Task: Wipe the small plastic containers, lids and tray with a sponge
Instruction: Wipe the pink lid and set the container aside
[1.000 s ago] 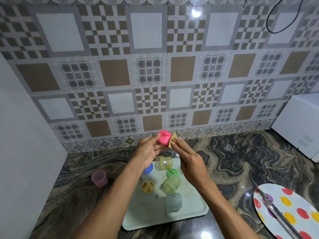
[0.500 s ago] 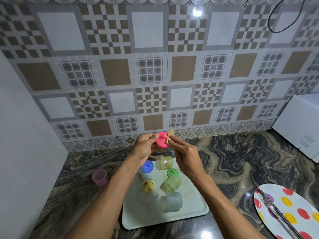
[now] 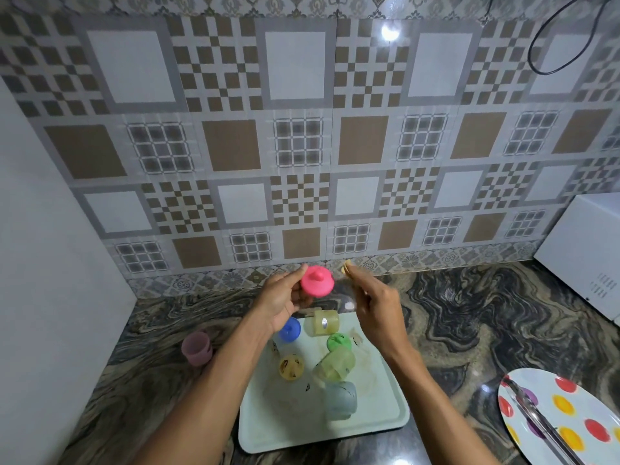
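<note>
Over the far end of the tray, my left hand wraps its fingers around the pink lid. Right of those fingers, clear of the lid, my right hand pinches the yellow sponge; small containers lie below both on the tray.

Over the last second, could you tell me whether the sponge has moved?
Yes: the sponge has shifted right against the tray, off the pink lid.

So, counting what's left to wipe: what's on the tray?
On the tray: blue lid, green lid, yellow lid, yellow container, green container, grey container. The left forearm hides its far-left corner.
</note>
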